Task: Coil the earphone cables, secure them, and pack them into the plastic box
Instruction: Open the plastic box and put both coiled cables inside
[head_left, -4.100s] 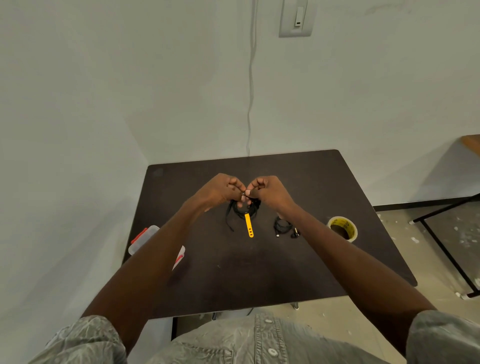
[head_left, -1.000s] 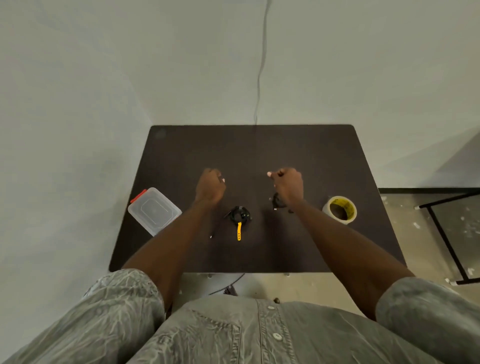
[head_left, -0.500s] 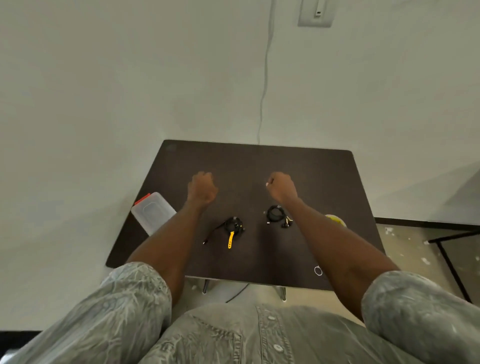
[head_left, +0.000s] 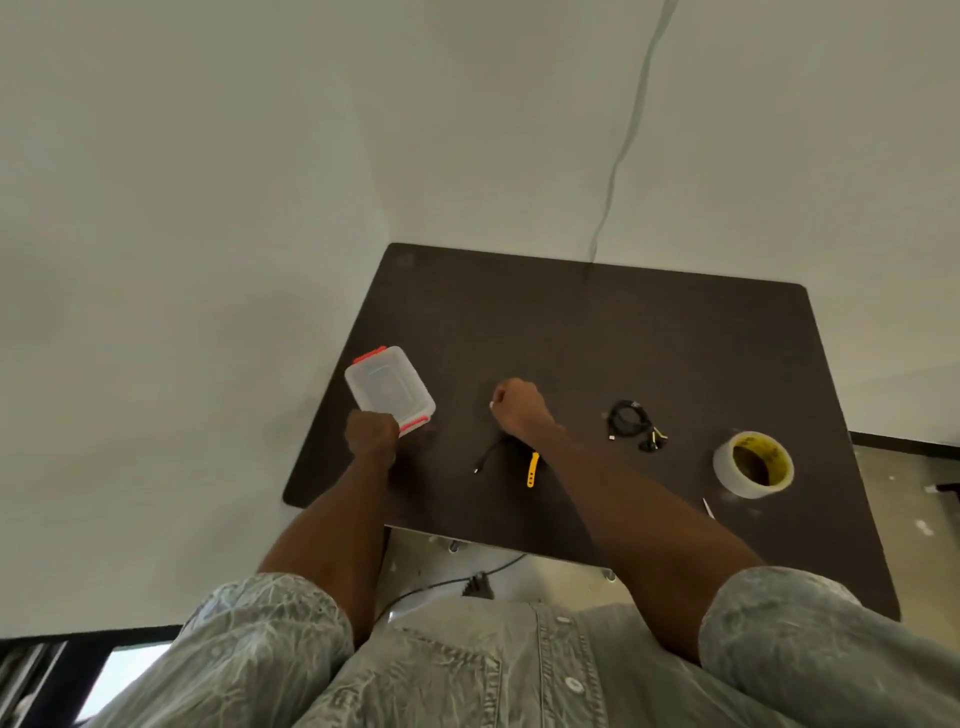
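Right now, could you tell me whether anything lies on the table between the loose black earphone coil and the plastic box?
Yes. The right hand and its forearm cross the table between the loose earphone coil and the plastic box, above the yellow-tied coil. The box lid is on, and the left hand is at its near end.

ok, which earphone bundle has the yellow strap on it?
The earphone coil mostly hidden under the right forearm, yellow strap sticking out toward the person. The other earphone coil, nearer the tape roll, shows no strap.
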